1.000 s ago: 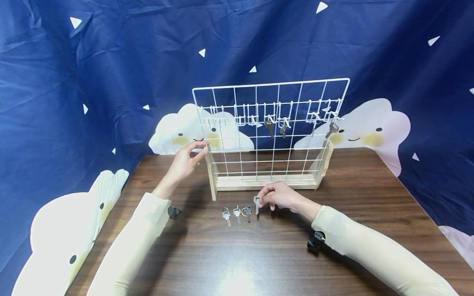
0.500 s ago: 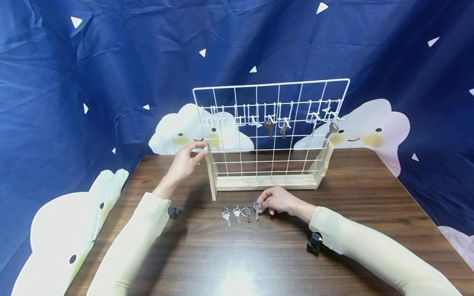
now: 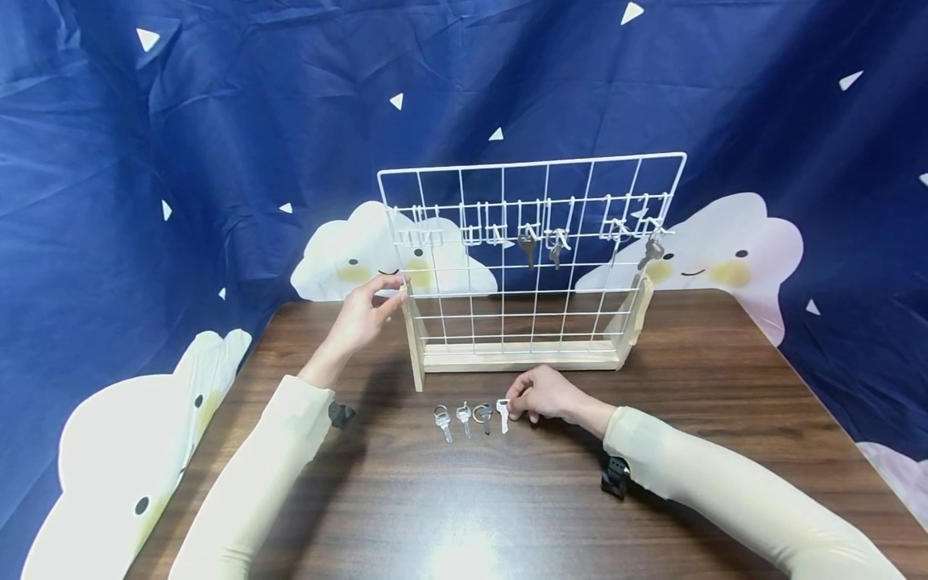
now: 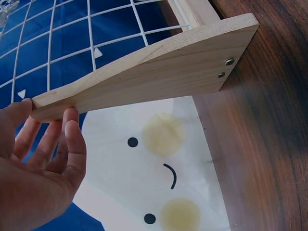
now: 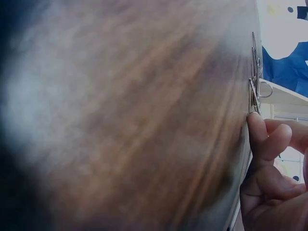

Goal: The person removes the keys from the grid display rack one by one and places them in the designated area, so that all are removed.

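Observation:
My left hand (image 3: 362,316) grips the top of the wooden side panel (image 4: 144,72) of a white wire grid rack (image 3: 532,292), thumb on one side and fingers on the other. Low over the table, my right hand (image 3: 548,393) pinches a silver key (image 3: 503,416) by its head. That key lies at the right end of a row with a dark key on a brass ring (image 3: 484,417) and two silver keys, a middle one (image 3: 464,417) and a left one (image 3: 443,423). In the right wrist view the held key is mostly hidden by the fingertips.
White hooks line the upper part of the grid. Keys hang from some of them: a brownish key (image 3: 528,248), another beside it (image 3: 557,254) and a dark one (image 3: 652,253) at the right end. A brown wooden table (image 3: 362,499) lies beneath, with a blue cloud-print cloth (image 3: 290,97) behind.
My right hand has come down and slightly toward me, bringing the pinched key from above the row to beside the dark key. My left hand has stayed on the panel.

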Tool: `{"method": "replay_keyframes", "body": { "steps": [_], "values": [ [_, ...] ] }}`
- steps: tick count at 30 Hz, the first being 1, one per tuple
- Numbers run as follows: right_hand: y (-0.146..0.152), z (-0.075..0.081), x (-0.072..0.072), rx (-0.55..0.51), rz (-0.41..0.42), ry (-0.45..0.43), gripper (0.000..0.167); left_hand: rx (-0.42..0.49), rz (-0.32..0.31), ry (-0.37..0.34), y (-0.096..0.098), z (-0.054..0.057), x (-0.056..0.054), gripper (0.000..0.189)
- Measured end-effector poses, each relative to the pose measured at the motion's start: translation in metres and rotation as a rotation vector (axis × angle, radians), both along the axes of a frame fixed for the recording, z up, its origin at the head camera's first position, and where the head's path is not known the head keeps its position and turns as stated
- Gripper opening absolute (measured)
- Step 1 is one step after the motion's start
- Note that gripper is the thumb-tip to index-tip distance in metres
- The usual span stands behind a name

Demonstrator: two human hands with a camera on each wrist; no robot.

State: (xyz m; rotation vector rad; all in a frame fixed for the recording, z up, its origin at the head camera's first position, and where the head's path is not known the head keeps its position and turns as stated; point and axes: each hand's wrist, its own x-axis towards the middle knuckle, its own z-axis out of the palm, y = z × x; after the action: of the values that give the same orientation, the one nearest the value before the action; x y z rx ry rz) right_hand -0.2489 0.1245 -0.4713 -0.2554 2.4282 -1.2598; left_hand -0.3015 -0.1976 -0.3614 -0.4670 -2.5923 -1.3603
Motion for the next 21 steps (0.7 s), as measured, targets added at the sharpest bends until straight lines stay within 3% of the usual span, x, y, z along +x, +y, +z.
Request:
{"method": "replay_keyframes", "body": {
  "steps": [10, 21],
  "values": [
    [0.004, 0.003, 0.000, 0.011, 0.002, 0.017, 0.010, 0.004, -0.003, 0.003, 0.000, 0.000, 0.000, 0.034],
    [0.012, 0.017, 0.000, -0.043, 0.007, -0.004, 0.019, 0.006, -0.003, -0.003, 0.000, 0.000, 0.000, 0.035]
  ]
}}
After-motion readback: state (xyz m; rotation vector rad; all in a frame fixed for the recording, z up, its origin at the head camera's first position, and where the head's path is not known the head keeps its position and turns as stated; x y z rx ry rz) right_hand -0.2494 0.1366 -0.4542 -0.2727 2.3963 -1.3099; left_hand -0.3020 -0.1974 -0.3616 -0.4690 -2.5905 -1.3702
